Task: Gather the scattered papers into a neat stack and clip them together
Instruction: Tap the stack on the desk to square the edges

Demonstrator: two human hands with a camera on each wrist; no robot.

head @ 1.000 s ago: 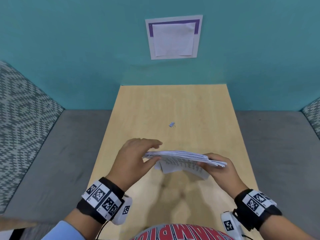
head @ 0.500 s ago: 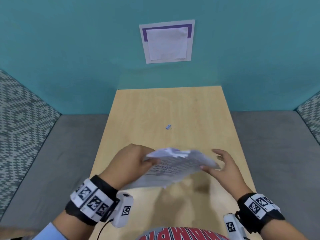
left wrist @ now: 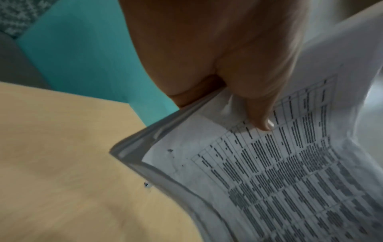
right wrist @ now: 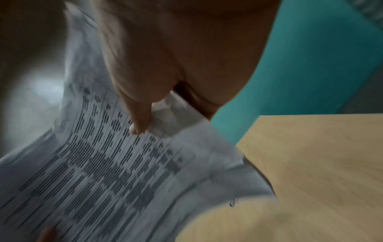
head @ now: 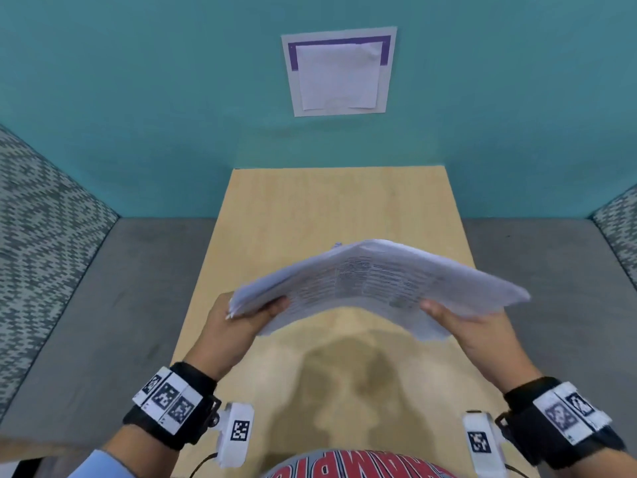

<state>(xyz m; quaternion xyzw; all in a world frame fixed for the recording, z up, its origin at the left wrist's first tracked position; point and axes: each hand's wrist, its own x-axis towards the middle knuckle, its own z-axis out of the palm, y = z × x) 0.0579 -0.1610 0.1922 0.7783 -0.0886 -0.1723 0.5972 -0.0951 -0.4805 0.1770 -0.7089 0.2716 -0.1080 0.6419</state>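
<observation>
A: Item one, nearest the table's (head: 300, 208) near edge?

B: Two wrists, each in a black band with white coded tags. A small white camera hangs inside each wrist.

A: Item two, left hand (head: 225, 331)?

B: Above the table's near half, toward its left edge. It is clamped on the left end of the papers (head: 375, 284): thumb on the printed top sheet, fingers hidden beneath. The left wrist view shows the thumb (left wrist: 254, 104) pressed on the gridded print, with the sheet edges fanned at the corner just past it.

A: Item three, right hand (head: 482, 331)?

B: Above the table's near half, toward its right edge. It grips the right end the same way, thumb on top and fingers underneath. The right wrist view shows that thumb (right wrist: 138, 113) on the print; that picture is blurred.

A: Item four, the papers?

B: One bundle held in the air over the table's middle, spanning from hand to hand. It arches upward in the centre and droops at both ends. The top sheet carries dense rows of text in a table. Its shadow falls on the table below, toward the near edge.

A: Item five, the clip (left wrist: 146, 184)?

B: A tiny dark speck lying on the table, seen in the left wrist view just beside the bundle's lower edge. Too small to describe.

A: Item six, beyond the table's far edge?

B: A teal wall (head: 138, 98), bearing a white notice (head: 339, 72) with a purple band.
</observation>
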